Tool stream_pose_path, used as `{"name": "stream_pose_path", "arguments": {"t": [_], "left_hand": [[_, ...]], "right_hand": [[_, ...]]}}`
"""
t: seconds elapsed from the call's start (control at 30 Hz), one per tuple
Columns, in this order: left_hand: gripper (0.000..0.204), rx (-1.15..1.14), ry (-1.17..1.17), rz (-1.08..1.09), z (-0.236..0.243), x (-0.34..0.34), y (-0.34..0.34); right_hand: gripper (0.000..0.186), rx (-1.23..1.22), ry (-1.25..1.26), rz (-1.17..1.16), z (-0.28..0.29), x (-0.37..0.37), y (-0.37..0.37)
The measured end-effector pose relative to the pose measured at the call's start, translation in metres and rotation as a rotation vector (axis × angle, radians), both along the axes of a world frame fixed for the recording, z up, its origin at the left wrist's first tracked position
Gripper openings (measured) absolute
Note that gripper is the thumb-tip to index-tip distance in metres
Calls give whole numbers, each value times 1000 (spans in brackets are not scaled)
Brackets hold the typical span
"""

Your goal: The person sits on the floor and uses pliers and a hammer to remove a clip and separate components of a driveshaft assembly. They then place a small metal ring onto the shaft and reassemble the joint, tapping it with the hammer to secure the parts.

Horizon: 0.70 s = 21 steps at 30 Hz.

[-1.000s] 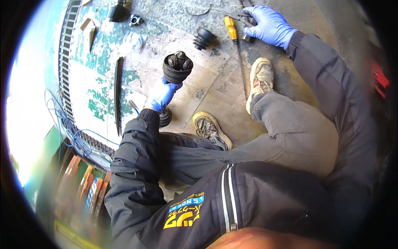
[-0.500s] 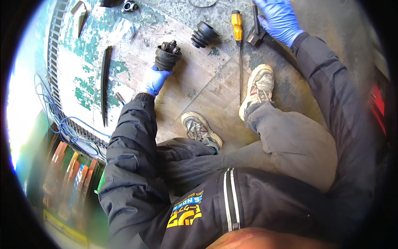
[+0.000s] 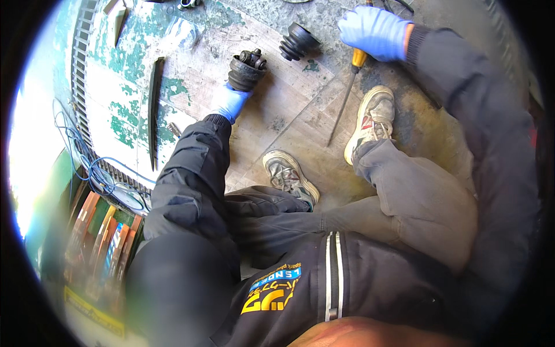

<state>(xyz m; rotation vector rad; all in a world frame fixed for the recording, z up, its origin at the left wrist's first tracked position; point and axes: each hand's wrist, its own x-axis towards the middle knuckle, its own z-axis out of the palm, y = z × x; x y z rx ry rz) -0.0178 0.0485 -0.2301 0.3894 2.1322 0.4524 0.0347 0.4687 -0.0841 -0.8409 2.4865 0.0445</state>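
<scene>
My left hand (image 3: 230, 103), in a blue glove, is closed round the lower end of a tripod joint (image 3: 252, 58) with a black ribbed rubber boot (image 3: 245, 74). The joint's metal rollers stick up out of the boot's wide end. At the upper right my gloved right hand (image 3: 374, 33) is closed on a screwdriver (image 3: 359, 58) with a yellow handle. Its long shank slants down to the left, the tip near my right shoe; the upper handle is hidden in the hand. Between the hands, a second black ribbed boot (image 3: 298, 41) lies on the floor.
A long dark strip (image 3: 155, 113) and a clear plastic bag (image 3: 181, 33) lie left of the joint. Blue cable (image 3: 95, 168) is looped by a slotted metal edge (image 3: 79, 63). A dark bar (image 3: 426, 92) lies below my right forearm. My shoes (image 3: 376, 118) stand on the floor.
My right hand has moved left and down onto the screwdriver, which has tilted from nearly upright in view to slanting. My left hand still holds the joint, a little further right in view.
</scene>
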Motion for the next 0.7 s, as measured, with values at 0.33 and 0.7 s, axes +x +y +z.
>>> {"name": "stream_pose_path", "arguments": {"t": [0.33, 0.7], "left_hand": [[33, 71, -57, 43, -6, -5, -4], [41, 103, -8, -83, 0, -6, -1]], "right_hand": [[49, -580, -594, -1092, 156, 100, 27], [43, -834, -887, -1700, 132, 164, -5]]}}
